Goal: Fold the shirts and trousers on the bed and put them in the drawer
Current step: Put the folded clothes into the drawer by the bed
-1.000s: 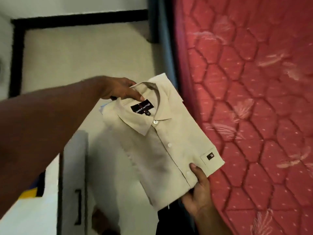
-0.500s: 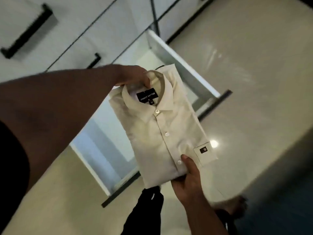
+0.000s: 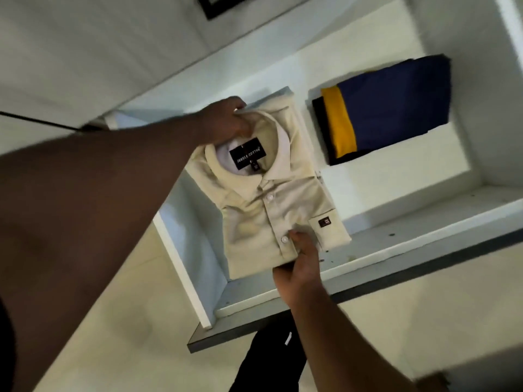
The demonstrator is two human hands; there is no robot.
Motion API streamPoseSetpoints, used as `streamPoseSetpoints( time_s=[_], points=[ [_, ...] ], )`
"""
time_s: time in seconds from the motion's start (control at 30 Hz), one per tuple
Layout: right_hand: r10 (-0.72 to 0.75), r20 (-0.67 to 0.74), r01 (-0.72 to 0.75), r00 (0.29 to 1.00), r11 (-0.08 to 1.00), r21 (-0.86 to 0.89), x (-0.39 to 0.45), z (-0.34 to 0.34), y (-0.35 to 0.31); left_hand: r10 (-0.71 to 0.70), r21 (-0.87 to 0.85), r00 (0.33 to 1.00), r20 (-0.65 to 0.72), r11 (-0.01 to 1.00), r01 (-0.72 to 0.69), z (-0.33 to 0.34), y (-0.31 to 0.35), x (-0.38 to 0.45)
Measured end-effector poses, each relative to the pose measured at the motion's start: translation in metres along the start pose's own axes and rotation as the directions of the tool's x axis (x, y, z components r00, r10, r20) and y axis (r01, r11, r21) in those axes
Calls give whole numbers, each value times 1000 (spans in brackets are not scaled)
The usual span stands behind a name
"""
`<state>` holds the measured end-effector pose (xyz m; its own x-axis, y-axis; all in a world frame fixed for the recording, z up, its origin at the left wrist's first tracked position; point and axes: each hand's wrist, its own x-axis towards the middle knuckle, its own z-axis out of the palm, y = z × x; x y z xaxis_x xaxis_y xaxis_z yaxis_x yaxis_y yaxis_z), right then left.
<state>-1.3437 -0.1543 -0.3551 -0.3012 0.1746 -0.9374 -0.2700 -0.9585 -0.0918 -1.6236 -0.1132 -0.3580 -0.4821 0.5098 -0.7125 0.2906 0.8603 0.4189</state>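
A folded cream shirt (image 3: 271,199) is held over the open white drawer (image 3: 424,219), in its left half, collar toward the far side and hem toward the near side. Whether the shirt rests on the drawer floor or is held just above it cannot be told. The left hand (image 3: 226,120) is clamped on the far-left edge of the collar, fingers curled round the fabric beside the black neck label (image 3: 245,154), which reads "JUNGLE COTTON" or similar; the print is slightly blurred. The right hand (image 3: 300,264) grips the near edge of the shirt, with the thumb laid on top near the lowest visible button and the remaining fingers hidden beneath the fabric. A small dark tag (image 3: 323,222) is seen on the chest pocket, to the right of the button placket. In the right half of the drawer a second folded garment (image 3: 387,106) is lying, navy on top with a yellow band and a black layer at its left edge; it is apart from the cream shirt, with bare drawer floor between them. The drawer's near front panel is edged in dark grey (image 3: 424,267). A pale tiled floor (image 3: 135,321) is seen below the drawer. Part of a black trouser leg (image 3: 268,360) is visible at the near edge of the view, between the two forearms.
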Motion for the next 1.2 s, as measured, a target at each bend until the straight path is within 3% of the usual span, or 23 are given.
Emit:
streamPoseSetpoints(
  time_s=[0.1, 0.2, 0.27, 0.33, 0.43, 0.5, 0.6, 0.67, 0.73, 0.8, 0.83, 0.9, 0.93, 1.03, 1.13, 1.2],
  points=[
    [31, -6, -32, 999, 995, -97, 41, -4, 0, 4, -11, 1000, -25, 1000, -5, 0, -25, 30],
    [39, -233, -109, 972, 949, -295, 74, -9, 2, 8, -10, 998, -59, 1000, -8, 3, -48, 54],
    [-20, -384, -128, 923, 925, -358, 83, -11, 2, 18, 106, 995, -102, 994, -7, 11, -60, 62],
    [-70, -443, -138, 894, 898, -419, 90, -12, 2, 23, 198, 990, -137, 980, 4, 18, -66, 69],
    [-44, -440, -216, 897, 825, -522, 92, -13, -3, -49, 302, 962, -270, 944, 133, 27, -59, 61],
    [-5, -412, -240, 911, 806, -541, 83, -11, -5, -28, 250, 913, -408, 958, 141, 36, -53, 46],
    [-12, -332, -147, 943, 880, -452, 19, -12, -36, 87, 48, 855, -511, 996, -73, 68, -28, -19],
    [-166, -205, 77, 964, 920, -385, -22, -27, -59, 34, -157, 903, -427, 981, -111, 108, -25, -73],
    [-379, -219, 282, 899, 884, -373, -53, -49, -84, -29, -252, 970, -243, 967, -34, 155, -26, -135],
    [-452, -327, 266, 830, 836, -479, -72, -73, -110, 47, -109, 999, -23, 993, -49, 197, -26, -185],
    [-449, -345, 211, 824, 809, -548, -84, -82, -121, 84, -11, 991, 103, 996, -84, 216, -24, -208],
    [-361, -381, 144, 851, 859, -491, -87, -96, -134, 127, 169, 955, 267, 970, -176, 246, -25, -232],
    [-320, -401, 127, 858, 890, -438, -85, -98, -139, 121, 238, 946, 300, 951, -197, 260, -25, -237],
    [-392, -397, 132, 830, 830, -543, -69, -87, -148, 82, 351, 959, 272, 919, -179, 276, -27, -233],
    [-281, -429, 91, 858, 907, -412, -56, -85, -161, 157, 349, 966, 205, 910, -223, 272, -30, -222],
    [-280, -368, 99, 886, 892, -441, -58, -76, -164, 199, 345, 966, 166, 906, -246, 257, -31, -215]
  ],
)
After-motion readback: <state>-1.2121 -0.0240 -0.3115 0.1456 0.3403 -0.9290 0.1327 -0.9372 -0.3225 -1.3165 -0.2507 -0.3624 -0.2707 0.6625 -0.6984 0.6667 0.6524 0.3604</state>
